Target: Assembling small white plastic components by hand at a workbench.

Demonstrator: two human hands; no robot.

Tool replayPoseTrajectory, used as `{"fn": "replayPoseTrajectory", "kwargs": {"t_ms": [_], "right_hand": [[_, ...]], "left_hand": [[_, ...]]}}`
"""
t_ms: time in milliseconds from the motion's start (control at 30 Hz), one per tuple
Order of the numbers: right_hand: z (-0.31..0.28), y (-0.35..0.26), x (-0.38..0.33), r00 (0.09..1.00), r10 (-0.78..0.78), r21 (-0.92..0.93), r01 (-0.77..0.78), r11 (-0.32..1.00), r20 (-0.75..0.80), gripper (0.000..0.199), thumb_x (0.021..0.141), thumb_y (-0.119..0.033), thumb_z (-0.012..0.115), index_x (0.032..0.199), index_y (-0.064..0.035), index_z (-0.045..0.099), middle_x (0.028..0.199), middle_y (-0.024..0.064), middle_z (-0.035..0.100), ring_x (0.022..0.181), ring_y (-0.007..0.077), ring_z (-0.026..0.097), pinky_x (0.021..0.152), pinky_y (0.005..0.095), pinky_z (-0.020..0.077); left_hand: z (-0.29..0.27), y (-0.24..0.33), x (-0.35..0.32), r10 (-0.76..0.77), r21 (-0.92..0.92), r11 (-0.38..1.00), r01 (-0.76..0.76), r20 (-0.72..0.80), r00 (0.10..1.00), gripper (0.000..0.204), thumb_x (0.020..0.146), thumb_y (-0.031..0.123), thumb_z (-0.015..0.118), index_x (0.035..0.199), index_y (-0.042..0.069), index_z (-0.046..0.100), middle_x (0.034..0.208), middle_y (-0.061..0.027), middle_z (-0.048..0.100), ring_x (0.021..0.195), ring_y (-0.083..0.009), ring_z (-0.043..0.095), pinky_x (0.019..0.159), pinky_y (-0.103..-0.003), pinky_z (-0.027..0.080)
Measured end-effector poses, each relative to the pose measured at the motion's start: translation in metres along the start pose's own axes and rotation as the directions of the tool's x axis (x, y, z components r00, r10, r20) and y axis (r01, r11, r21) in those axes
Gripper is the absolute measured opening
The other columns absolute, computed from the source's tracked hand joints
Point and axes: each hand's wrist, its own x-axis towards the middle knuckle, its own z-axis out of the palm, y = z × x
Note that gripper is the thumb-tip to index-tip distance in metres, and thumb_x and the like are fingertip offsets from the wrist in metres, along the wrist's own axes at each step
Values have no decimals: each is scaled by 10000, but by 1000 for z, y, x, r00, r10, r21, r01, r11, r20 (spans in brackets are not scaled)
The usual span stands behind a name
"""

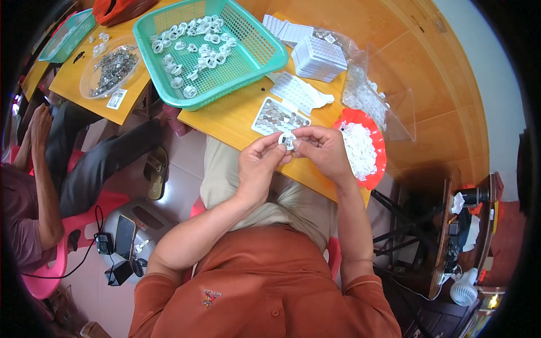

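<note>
On my feed, the left hand and right hand are close together, each pinching a small white round part between thumb and fingers, just over the table's near edge. The fingers hide some of its rim, and I can't make out the dark bit in its middle. At 12 o'clock, just past the fingers, a white tray holds little round discs, and behind it lies a white sheet with dimples. At 3 o'clock is a red bowl full of tiny white bits, too small for me to tell apart; the right hand hides some of its near side. At 1 o'clock is a stack of white trays. At 2 o'clock, clear plastic blurs what is under it. At 11 o'clock a green basket holds white rings. All this is on a yellow wood table. At 9 o'clock another person sits on a pink chair, cut off by the dark edge of my view. A white fan stands at 4 o'clock.
</note>
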Motion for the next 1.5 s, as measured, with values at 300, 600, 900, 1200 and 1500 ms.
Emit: {"fn": "replayPoseTrajectory", "kwargs": {"t_ms": [300, 600, 900, 1200, 1500], "right_hand": [[0, 10, -5, 1000, 4, 59, -4, 998, 8, 208, 857, -8, 627, 1056, 52, 623, 900, 77, 675, 786, 102, 644, 704, 226, 533], [-12, 22, 4, 979, -119, -340, 55, 939, -168, 193, 819, -54, 659, 985, 46, 656, 817, 85, 669, 696, 96, 610, 628, 252, 490], [-9, 28, 38, 950, -307, -740, 167, 652, -56, 205, 803, -106, 659, 984, -16, 687, 879, 128, 644, 788, 262, 639, 705, 341, 494], [-4, 27, 53, 991, -128, -844, 47, 535, -26, 202, 845, -182, 598, 990, -79, 694, 1013, 175, 612, 924, 387, 604, 815, 476, 466], [-3, 28, 55, 990, -142, -837, 71, 543, -9, 161, 837, -178, 597, 917, -82, 700, 988, 157, 620, 906, 374, 611, 796, 476, 476]], "left_hand": [[-3, -2, 1, -57, -16, 998, 58, 54, 997, 298, 893, 13, 600, 1185, -28, 551, 1003, -97, 650, 855, -136, 642, 750, -257, 557], [-3, -4, 2, -51, 29, 998, 53, -76, 996, 282, 897, 11, 595, 1174, -34, 562, 996, -87, 641, 824, -118, 627, 731, -232, 552], [-3, -6, 0, -59, 57, 996, 66, -114, 992, 292, 887, 7, 606, 1169, -45, 551, 970, -76, 635, 796, -108, 620, 709, -222, 543], [-3, -7, 1, -65, 44, 997, 70, -124, 990, 287, 888, 17, 611, 1164, -42, 556, 947, -70, 634, 784, -110, 619, 706, -223, 543], [-5, -7, 2, -62, 53, 996, 69, -131, 989, 263, 886, 3, 596, 1145, -37, 583, 948, -65, 650, 785, -88, 612, 691, -206, 531]]}}
